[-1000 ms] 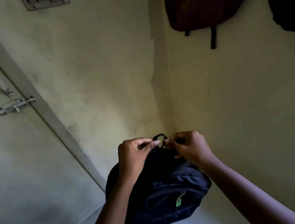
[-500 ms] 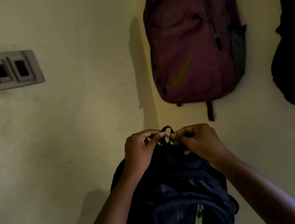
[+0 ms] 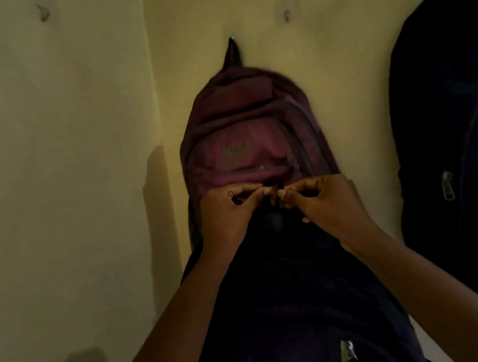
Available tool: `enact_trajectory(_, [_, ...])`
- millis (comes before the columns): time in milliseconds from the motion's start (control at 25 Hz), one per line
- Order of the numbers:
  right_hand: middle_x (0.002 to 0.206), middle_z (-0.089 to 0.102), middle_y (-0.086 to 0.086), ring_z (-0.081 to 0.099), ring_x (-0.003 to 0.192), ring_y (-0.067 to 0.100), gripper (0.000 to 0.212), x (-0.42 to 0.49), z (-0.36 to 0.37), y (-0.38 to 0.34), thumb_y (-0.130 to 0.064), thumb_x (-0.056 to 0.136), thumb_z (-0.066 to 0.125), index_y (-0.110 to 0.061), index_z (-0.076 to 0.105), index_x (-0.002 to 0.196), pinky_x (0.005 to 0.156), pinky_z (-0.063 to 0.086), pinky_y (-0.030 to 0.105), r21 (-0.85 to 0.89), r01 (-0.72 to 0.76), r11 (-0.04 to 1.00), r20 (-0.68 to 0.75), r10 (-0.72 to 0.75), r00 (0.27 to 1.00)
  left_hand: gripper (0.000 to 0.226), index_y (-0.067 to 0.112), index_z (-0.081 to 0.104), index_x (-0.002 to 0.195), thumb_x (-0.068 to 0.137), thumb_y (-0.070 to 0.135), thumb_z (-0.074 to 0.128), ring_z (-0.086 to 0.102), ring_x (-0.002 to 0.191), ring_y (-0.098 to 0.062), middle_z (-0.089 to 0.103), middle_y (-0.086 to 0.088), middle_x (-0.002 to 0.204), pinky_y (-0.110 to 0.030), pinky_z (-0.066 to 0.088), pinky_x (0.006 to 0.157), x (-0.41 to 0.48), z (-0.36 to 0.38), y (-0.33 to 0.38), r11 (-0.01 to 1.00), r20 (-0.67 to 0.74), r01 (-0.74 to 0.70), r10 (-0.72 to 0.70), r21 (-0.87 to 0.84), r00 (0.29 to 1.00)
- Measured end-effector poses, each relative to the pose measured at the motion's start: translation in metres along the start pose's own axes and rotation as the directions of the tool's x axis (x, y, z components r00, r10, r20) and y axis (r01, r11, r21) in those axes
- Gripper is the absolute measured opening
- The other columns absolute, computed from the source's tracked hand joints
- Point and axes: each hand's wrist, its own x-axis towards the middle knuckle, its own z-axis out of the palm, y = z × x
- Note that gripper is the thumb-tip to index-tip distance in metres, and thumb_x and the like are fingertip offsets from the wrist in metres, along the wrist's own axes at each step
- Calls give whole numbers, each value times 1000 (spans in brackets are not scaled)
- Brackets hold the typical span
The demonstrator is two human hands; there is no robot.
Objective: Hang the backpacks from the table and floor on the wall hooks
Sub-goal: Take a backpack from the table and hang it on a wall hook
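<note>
The danger I see is in the thin top loop [image 3: 274, 199] of the dark backpack [image 3: 296, 311], which is held up in front of the lower part of the maroon backpack [image 3: 244, 137] hanging on the wall.

Far left of the maroon backpack and higher, on the other wall, is one bare hook [image 3: 43, 13]. The left hand [image 3: 227, 213] pinches the loop from the left with thumb and fingertips. The right hand [image 3: 323, 202] pinches it from the right in the same way. The whole bag hangs from these two small grips, so I judge it can slip down if either pinch loosens during the lift. The loop opening looks narrow and may miss a hook tip.

The occupied hook [image 3: 232, 40] above the maroon backpack is taken, and forcing a second loop there could push that bag off. Up and right of it a free hook [image 3: 286, 14] is nearer. Further right hangs a black backpack [image 3: 453, 120], and the dark one may crowd against it.

All three bags seem zipped. The green zipper pull [image 3: 347, 356] lies low on the dark backpack's front. What is inside any of them cannot be seen.
</note>
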Motion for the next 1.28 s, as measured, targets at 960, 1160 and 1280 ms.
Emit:
enact_trajectory(960, [101,74,6,67,91,22,23,326,-44,-54,-30,85,60,-19,74,99,71,48,26,-487,180,855,-530,-452,717,19,7,72,90,86,23,61,68,84,-21,75,-10,90,-25,49,74,341,115,41,864,-233,-503,496,31,836])
enact_trajectory(1160, [98,74,12,67,90,28,22,355,-54,-61,-25,83,59,-15,75,95,75,52,32,-544,188,818,-534,-510,674,21,7,72,94,85,24,62,66,90,-23,74,-11,97,-22,42,73,374,127,47,876,-283,-477,477,76,832])
enact_trajectory(1280, [97,72,15,65,91,31,22,365,-56,-64,-25,79,63,-11,74,93,78,54,36,-577,139,805,-524,-495,694,25,4,73,95,84,25,64,64,99,-27,73,-15,101,-24,42,74,388,128,44,923,-197,-374,385,90,902])
